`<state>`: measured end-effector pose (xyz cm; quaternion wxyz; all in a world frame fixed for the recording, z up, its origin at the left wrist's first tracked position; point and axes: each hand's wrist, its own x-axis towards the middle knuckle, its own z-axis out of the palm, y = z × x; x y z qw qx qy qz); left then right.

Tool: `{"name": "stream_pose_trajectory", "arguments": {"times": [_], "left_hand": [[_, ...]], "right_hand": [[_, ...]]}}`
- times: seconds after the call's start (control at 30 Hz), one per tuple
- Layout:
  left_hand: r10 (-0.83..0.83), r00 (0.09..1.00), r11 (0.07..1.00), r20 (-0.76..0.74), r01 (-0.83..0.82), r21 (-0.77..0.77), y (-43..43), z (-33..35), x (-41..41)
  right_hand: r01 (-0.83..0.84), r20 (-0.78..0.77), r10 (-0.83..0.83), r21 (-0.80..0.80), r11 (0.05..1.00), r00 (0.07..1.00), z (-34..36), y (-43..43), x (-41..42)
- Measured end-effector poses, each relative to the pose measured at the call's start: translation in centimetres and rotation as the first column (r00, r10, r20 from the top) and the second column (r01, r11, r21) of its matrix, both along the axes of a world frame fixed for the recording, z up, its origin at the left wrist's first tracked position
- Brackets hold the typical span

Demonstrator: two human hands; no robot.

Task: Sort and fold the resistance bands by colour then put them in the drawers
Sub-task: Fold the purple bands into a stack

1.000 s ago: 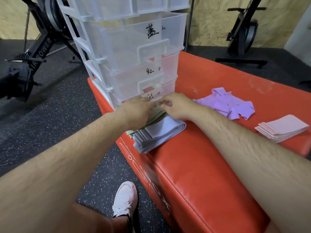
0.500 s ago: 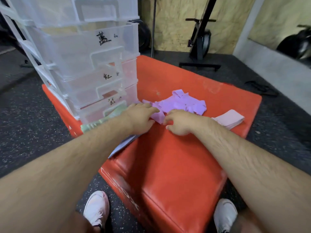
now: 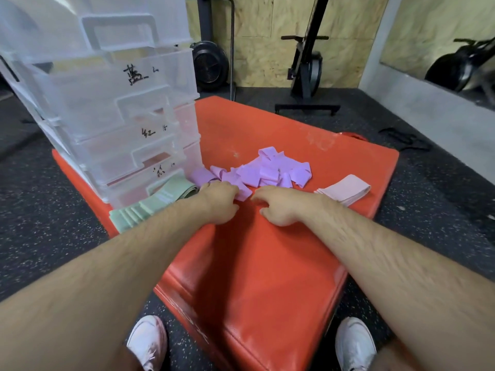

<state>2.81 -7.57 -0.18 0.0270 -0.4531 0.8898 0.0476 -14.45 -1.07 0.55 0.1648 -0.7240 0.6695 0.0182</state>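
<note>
A loose pile of purple bands [image 3: 270,172] lies in the middle of the red padded box [image 3: 267,263]. My left hand [image 3: 219,200] has its fingers curled over the near end of one purple band [image 3: 243,193]. My right hand [image 3: 278,208] rests on the box just right of that end, fingers loosely curled and holding nothing. A folded green stack [image 3: 150,203] lies in front of the bottom drawer, partly under my left forearm. A folded pink stack [image 3: 345,189] sits at the right. The clear drawer unit [image 3: 112,108] stands at the back left, its labelled drawers pushed in.
Dark speckled gym floor surrounds the box. Exercise machines [image 3: 305,68] stand by the plywood wall behind. The box edge [image 3: 385,183] is close behind the pink stack. My white shoes [image 3: 147,341] are at the bottom.
Both hands have moved right, from the folded stacks in front of the drawers to the purple pile. The view has turned right, and the grey-blue stack is out of sight.
</note>
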Motion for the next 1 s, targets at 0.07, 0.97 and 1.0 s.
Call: {"name": "stream_pose_trajectory", "arguments": {"times": [0.07,0.97,1.0], "left_hand": [[0.021,0.989,0.998,-0.150,-0.013,0.057,-0.2,0.5,-0.6],[0.228,0.084,0.916,-0.970,0.320,0.243,7.8,12.6,-0.9],[0.241,0.101,0.909,-0.965,0.324,0.261,7.8,12.4,-1.0]], "right_hand": [[0.032,0.085,-0.026,-0.078,0.996,0.996,0.7,0.2,-0.2],[0.448,0.888,-0.007,-0.226,0.865,0.461,12.2,8.3,-0.1],[0.463,0.885,-0.017,-0.227,0.857,0.465,11.5,8.5,-0.2]]}}
